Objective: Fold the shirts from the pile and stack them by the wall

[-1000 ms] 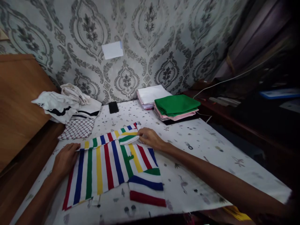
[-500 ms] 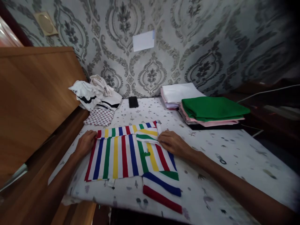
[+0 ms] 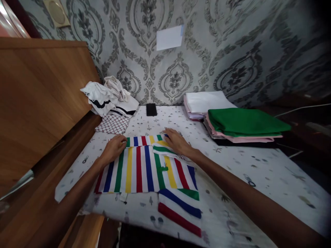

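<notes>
A striped garment [image 3: 142,168] in red, blue, green, yellow and white lies folded on the patterned white cloth, its upper edge turned over. One sleeve [image 3: 179,210] points toward the near edge at the right. My left hand [image 3: 113,148] has its fingers bent together on the garment's upper left part; whether they pinch the fabric is hidden. At the upper right corner, my right hand [image 3: 176,141] rests on the fabric with its fingers apart. A small white tag [image 3: 123,196] shows at the lower edge.
Crumpled white clothes [image 3: 103,98] and a checked cloth [image 3: 112,124] lie back left beside a wooden panel [image 3: 46,96]. A black phone [image 3: 151,110] lies near the wall. Folded fabrics, white [image 3: 208,101] and green [image 3: 245,121] on top, are stacked back right.
My left hand has moved right, inward along the garment's upper edge. My right hand has shifted up and left, its fingers now more spread. The view has shifted slightly.
</notes>
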`<state>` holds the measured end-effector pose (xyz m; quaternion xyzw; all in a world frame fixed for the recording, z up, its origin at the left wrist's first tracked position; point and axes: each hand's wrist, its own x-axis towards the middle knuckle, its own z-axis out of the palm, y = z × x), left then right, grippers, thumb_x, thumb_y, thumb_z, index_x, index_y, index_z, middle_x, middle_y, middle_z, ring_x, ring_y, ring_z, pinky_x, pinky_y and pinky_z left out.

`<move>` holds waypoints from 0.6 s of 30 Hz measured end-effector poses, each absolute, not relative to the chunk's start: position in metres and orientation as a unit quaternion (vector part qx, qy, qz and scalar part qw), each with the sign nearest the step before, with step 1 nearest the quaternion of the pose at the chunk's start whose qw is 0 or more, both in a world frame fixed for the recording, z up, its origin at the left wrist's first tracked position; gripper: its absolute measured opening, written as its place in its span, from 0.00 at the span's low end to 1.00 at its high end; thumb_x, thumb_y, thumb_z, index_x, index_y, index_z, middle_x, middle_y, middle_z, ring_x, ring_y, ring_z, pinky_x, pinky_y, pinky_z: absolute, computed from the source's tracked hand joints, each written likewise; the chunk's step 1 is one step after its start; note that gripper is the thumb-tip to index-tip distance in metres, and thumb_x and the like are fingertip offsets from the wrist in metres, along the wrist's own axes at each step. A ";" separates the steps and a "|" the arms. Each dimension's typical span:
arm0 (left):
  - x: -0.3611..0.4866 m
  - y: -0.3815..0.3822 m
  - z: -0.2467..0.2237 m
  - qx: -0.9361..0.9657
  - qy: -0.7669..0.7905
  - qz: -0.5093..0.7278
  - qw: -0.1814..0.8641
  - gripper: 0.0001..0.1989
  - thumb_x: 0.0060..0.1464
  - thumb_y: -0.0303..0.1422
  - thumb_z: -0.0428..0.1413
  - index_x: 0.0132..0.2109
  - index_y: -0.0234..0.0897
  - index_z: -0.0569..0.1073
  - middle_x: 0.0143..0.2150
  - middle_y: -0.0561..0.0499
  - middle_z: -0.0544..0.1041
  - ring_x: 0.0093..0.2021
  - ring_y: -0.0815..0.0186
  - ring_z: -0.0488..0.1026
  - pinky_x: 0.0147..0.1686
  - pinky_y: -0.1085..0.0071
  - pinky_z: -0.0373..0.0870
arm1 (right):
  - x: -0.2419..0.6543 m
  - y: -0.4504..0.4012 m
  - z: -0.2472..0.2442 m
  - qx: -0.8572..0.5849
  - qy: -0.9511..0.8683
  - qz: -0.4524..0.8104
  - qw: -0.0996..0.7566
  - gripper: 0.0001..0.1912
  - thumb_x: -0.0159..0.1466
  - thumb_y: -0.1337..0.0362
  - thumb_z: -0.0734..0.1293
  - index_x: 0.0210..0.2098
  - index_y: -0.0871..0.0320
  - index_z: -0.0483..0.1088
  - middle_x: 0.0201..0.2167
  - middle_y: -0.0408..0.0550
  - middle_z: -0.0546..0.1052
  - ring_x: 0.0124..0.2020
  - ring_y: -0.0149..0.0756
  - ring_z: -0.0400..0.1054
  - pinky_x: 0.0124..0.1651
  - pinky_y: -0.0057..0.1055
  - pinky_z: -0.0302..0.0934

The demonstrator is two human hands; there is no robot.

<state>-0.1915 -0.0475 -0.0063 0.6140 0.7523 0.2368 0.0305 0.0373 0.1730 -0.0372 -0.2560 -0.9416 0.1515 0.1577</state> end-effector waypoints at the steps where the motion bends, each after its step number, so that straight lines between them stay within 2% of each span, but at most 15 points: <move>1: -0.181 -0.049 -0.005 0.628 0.740 0.232 0.067 0.12 0.63 0.35 0.47 0.44 0.38 0.73 0.44 0.46 0.76 0.45 0.59 0.73 0.46 0.61 0.72 | 0.034 0.169 -0.039 -0.252 -0.944 0.147 0.157 0.21 0.70 0.63 0.56 0.58 0.62 0.68 0.61 0.60 0.69 0.65 0.49 0.60 0.66 0.48 0.56; 4: -0.146 -0.052 -0.007 0.694 0.679 0.187 0.150 0.16 0.67 0.37 0.44 0.53 0.40 0.72 0.54 0.46 0.75 0.52 0.60 0.73 0.51 0.61 0.72 | 0.024 0.149 -0.042 -0.155 -0.965 0.145 0.155 0.22 0.70 0.60 0.58 0.60 0.59 0.67 0.63 0.59 0.68 0.65 0.50 0.59 0.65 0.50 0.56; 7: -0.126 -0.049 -0.020 0.738 0.651 0.135 0.115 0.20 0.68 0.38 0.43 0.59 0.36 0.69 0.61 0.41 0.72 0.61 0.56 0.68 0.60 0.57 0.66 | 0.011 0.128 -0.042 -0.050 -0.981 0.139 0.128 0.20 0.67 0.63 0.61 0.56 0.60 0.70 0.61 0.61 0.69 0.63 0.52 0.62 0.64 0.52 0.57; 9: -0.125 -0.045 -0.030 0.736 0.661 0.118 0.081 0.23 0.69 0.41 0.41 0.62 0.34 0.67 0.64 0.38 0.69 0.65 0.55 0.64 0.63 0.55 0.62 | 0.003 0.121 -0.044 -0.044 -0.982 0.140 0.122 0.19 0.66 0.67 0.59 0.54 0.61 0.71 0.58 0.62 0.71 0.61 0.51 0.64 0.63 0.52 0.59; 12: -0.137 -0.044 -0.041 0.715 0.690 0.095 0.061 0.29 0.68 0.47 0.39 0.66 0.34 0.62 0.68 0.37 0.63 0.69 0.53 0.59 0.66 0.52 0.55 | -0.005 0.123 -0.050 -0.062 -0.974 0.169 0.141 0.22 0.67 0.69 0.57 0.58 0.59 0.69 0.58 0.60 0.72 0.61 0.49 0.64 0.63 0.52 0.59; 15: -0.151 -0.050 -0.042 0.671 0.735 0.070 0.065 0.35 0.66 0.52 0.38 0.68 0.31 0.59 0.69 0.34 0.62 0.69 0.50 0.58 0.66 0.50 0.53 | -0.007 0.129 -0.056 -0.061 -0.969 0.190 0.147 0.24 0.68 0.66 0.57 0.62 0.57 0.65 0.60 0.57 0.71 0.62 0.48 0.63 0.63 0.51 0.60; 18: -0.163 -0.059 -0.039 0.609 0.788 0.059 0.071 0.35 0.65 0.55 0.38 0.64 0.32 0.64 0.63 0.34 0.70 0.63 0.48 0.66 0.62 0.49 0.57 | -0.009 0.132 -0.060 -0.061 -0.969 0.189 0.144 0.24 0.69 0.65 0.57 0.63 0.56 0.64 0.63 0.56 0.69 0.64 0.47 0.61 0.65 0.51 0.59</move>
